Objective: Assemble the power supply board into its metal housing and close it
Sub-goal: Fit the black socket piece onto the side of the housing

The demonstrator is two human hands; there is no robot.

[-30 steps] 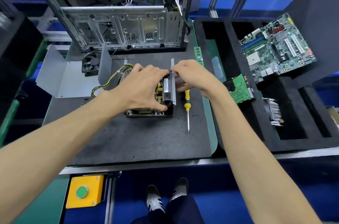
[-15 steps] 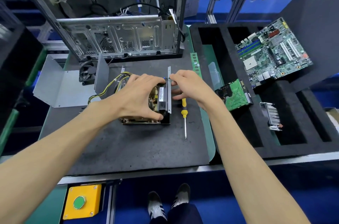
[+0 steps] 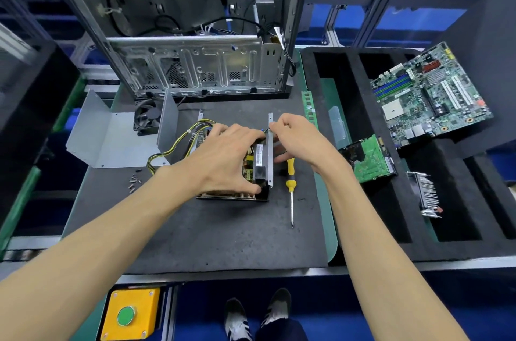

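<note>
The power supply board (image 3: 250,165) sits inside its open metal housing base (image 3: 269,156) at the middle of the dark mat. My left hand (image 3: 223,159) grips the board from above, fingers curled over its far edge and thumb at the near corner, hiding most of it. My right hand (image 3: 298,141) pinches the top of the housing's upright right wall. Yellow and black cables (image 3: 178,142) trail out to the left. The grey bent housing cover (image 3: 117,136) lies open at the back left, with a black fan (image 3: 148,117) beside it.
A yellow-handled screwdriver (image 3: 291,184) lies right of the housing. Several loose screws (image 3: 134,182) lie at the left of the mat. A computer chassis (image 3: 195,66) stands behind. A black foam tray (image 3: 363,201) at the right holds a motherboard (image 3: 430,97), a drive (image 3: 368,159) and a heatsink (image 3: 427,192).
Both hands keep their hold on the board and housing wall; only the camera view has shifted slightly.
</note>
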